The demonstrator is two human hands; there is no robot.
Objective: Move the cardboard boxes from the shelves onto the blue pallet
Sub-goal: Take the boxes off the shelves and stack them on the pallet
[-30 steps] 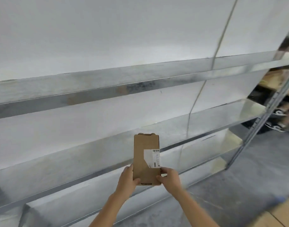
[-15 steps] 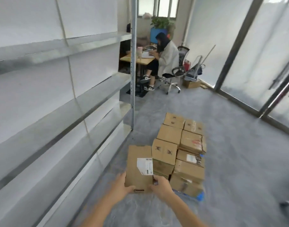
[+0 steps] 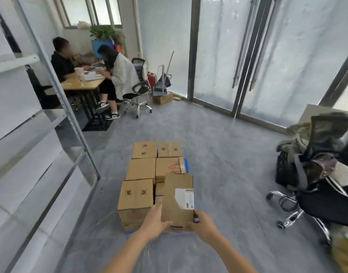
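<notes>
I hold a flat cardboard box [image 3: 178,200] with a white shipping label in front of me, over the near right part of the stack. My left hand [image 3: 154,223] grips its near left edge and my right hand [image 3: 201,224] grips its near right corner. Below it, several cardboard boxes [image 3: 141,168] are stacked in rows on the blue pallet [image 3: 186,164], of which only small blue bits show at the right side and the near edge. The metal shelves [image 3: 31,146] run along the left, with no boxes visible on them.
Two people sit at a wooden desk [image 3: 80,83] at the back left. An office chair [image 3: 315,174] piled with bags and clothes stands at the right. Glass doors [image 3: 238,56] line the far wall. Grey floor surrounds the pallet.
I have turned from the shelves to the right and now face the pallet. The box in both hands has come from in front of the shelf to above the stacked boxes.
</notes>
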